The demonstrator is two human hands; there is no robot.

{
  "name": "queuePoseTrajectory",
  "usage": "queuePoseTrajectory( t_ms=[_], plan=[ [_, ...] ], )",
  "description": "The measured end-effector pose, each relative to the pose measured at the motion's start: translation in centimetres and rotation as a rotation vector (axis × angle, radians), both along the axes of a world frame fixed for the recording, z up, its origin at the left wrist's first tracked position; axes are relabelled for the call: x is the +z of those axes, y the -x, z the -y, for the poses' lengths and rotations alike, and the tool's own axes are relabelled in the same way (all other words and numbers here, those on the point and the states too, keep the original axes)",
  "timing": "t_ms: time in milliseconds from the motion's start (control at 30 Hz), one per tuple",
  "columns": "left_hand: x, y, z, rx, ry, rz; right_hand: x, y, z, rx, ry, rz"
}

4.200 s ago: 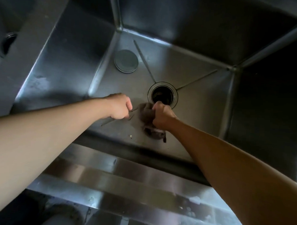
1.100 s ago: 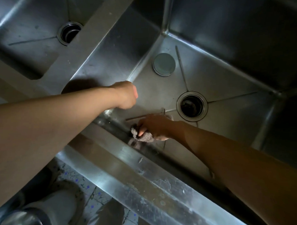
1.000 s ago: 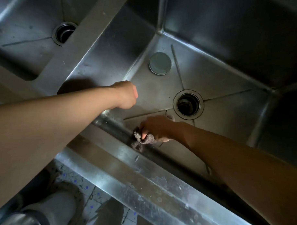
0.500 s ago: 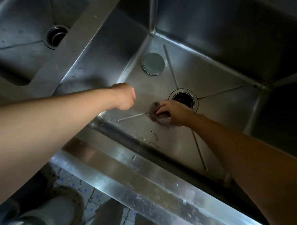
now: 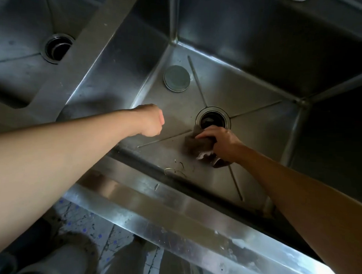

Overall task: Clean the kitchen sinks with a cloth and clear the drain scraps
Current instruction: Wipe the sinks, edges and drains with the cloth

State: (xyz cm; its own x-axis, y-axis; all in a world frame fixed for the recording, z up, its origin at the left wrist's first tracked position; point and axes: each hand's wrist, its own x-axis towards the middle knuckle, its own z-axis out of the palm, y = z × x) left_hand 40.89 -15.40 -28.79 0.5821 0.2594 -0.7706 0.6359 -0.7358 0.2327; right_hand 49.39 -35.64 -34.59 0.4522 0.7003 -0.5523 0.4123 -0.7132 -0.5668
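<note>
I look down into a deep steel sink [image 5: 249, 82]. My right hand [image 5: 221, 142] grips a dark brownish cloth [image 5: 198, 146] and holds it against the sink floor just below the open drain [image 5: 213, 120]. My left hand [image 5: 151, 120] hovers over the left part of the floor with its fingers curled into a fist; whether it holds anything is hidden. A few dark scraps [image 5: 180, 165] lie on the floor near the front wall.
A round drain cover [image 5: 176, 78] lies flat at the sink's back left corner. A second sink with its own drain [image 5: 58, 48] is to the left, past a steel divider [image 5: 93, 31]. The front rim [image 5: 173, 208] runs below, with tiled floor under it.
My right hand moved the cloth from the front wall back up the floor to the drain's edge. The left fist barely moved. The view shifted slightly.
</note>
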Motion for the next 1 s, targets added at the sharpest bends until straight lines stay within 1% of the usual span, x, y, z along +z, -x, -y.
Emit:
queuePoseTrajectory(
  t_ms=[100,200,300,433,567,667,833,933,1000],
  plan=[
    [-0.3,0.0,0.2,0.006,0.018,-0.021,-0.8,-0.1,1.4,-0.068,0.07,0.022],
    [-0.5,-0.2,0.5,-0.012,0.012,-0.04,-2.2,1.2,1.8,-0.063,0.182,0.005],
    [-0.5,-0.3,0.6,-0.012,0.012,-0.053,-2.7,2.3,1.2,-0.053,0.202,-0.022],
    [-0.1,-0.6,0.9,-0.008,0.017,-0.066,-2.9,3.3,0.4,0.03,0.197,-0.029],
    [0.1,-0.6,1.0,-0.01,-0.002,-0.067,-3.2,4.6,-1.1,0.105,0.158,-0.087],
    [0.3,-0.5,1.1,-0.008,-0.003,-0.067,-3.2,4.9,-2.1,0.15,0.124,-0.152],
    [0.4,-0.1,1.2,-0.017,-0.002,-0.065,-2.4,4.5,-2.5,0.313,0.114,-0.278],
    [0.3,0.0,1.1,0.005,0.014,-0.047,-2.0,3.3,-2.0,0.305,0.101,-0.391],
    [0.3,-0.1,1.1,0.024,0.017,-0.039,-1.8,3.3,-1.9,0.375,0.102,-0.327]
  ],
)
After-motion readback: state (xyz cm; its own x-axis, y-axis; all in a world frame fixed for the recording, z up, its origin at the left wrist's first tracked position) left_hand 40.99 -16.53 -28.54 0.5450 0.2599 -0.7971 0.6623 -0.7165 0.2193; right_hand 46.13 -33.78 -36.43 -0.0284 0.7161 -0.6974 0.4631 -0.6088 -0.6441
